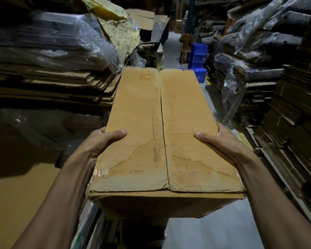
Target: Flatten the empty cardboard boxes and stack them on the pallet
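A long brown cardboard box is held out in front of me above the aisle, still in its box shape, its top flaps closed with a seam down the middle. My left hand grips its left side with the thumb on top. On the opposite side, my right hand grips it the same way, thumb lying on the top flap. The fingers of both hands are hidden under the box's sides. No pallet shows clearly.
Tall stacks of flattened cardboard, some wrapped in clear plastic, line the left. More cardboard stacks wall the right. A narrow grey floor aisle runs ahead, with blue plastic crates and a wooden chair on its right side.
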Demonstrator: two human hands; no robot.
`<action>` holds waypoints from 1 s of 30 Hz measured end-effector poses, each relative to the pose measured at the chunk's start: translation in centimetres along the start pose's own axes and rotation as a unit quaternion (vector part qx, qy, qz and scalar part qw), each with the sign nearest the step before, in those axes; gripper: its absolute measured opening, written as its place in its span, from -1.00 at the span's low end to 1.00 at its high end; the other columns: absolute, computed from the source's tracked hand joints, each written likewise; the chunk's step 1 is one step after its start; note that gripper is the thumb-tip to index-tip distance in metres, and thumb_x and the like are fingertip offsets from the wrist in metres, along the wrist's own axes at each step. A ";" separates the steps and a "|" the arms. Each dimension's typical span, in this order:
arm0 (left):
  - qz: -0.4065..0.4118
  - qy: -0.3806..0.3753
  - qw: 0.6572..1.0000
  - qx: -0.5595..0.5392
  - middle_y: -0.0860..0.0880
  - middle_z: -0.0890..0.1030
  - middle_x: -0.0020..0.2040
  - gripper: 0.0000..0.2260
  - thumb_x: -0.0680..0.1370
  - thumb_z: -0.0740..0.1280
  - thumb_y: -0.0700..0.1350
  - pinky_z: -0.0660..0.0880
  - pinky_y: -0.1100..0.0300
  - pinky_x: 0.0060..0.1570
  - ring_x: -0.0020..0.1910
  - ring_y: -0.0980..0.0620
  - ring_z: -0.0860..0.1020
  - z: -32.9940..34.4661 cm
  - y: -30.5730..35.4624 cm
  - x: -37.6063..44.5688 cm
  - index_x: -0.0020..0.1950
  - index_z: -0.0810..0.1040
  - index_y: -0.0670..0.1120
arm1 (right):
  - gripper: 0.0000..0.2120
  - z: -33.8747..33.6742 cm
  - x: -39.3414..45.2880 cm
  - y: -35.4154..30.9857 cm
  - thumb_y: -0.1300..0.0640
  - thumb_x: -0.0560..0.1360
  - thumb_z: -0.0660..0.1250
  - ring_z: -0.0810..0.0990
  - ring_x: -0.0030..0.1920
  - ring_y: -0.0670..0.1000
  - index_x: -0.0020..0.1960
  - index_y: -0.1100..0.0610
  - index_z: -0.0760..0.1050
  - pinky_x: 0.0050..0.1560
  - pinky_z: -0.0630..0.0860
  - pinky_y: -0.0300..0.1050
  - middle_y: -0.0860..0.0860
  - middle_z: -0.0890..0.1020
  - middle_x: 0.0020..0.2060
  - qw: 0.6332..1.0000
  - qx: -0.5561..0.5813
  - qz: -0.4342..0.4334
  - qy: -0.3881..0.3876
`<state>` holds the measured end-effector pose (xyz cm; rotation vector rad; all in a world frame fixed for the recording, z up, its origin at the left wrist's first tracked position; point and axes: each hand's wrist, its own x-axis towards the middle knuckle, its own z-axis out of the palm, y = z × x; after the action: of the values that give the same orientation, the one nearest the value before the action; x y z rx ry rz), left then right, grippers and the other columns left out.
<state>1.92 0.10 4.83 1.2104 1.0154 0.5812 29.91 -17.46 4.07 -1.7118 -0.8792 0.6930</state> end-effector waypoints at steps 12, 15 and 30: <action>0.016 0.016 1.000 0.021 -0.17 0.67 0.02 -0.84 0.51 0.44 -0.24 0.52 0.18 -0.10 -0.07 -0.06 0.64 1.2 -9.1 -16.2 0.08 0.58 -0.15 | -0.49 -1.9 -18.3 6.0 0.01 0.36 0.61 0.69 -0.05 -0.14 0.24 -0.04 0.50 -0.07 0.58 -0.15 -0.14 0.70 -0.03 0.999 -0.014 0.032 0.039; 0.025 0.021 0.999 0.034 -0.12 0.66 -0.05 -0.77 0.52 0.43 -0.25 0.53 0.34 -0.33 -0.24 0.07 0.64 0.9 -11.2 -19.6 0.17 0.56 -0.21 | -0.40 -1.7 -22.9 7.4 -0.15 0.27 0.64 0.69 0.04 -0.08 0.24 -0.14 0.50 0.13 0.60 0.07 -0.18 0.70 0.00 0.997 -0.027 0.040 0.054; 0.027 -0.152 0.985 0.078 -0.01 0.67 0.09 -0.37 0.24 0.54 0.05 0.55 0.35 -0.25 0.01 0.06 0.65 -5.2 -22.8 -33.2 0.29 0.54 -0.04 | -0.44 4.8 -50.5 11.6 0.01 0.37 0.61 0.62 0.08 -0.09 0.27 -0.15 0.43 0.22 0.56 0.16 -0.15 0.63 0.09 0.978 -0.009 0.091 0.190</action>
<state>-21.18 -31.48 -6.14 1.4196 0.7809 0.3489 0.20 -58.72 -6.89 -1.8750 -0.4674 0.4525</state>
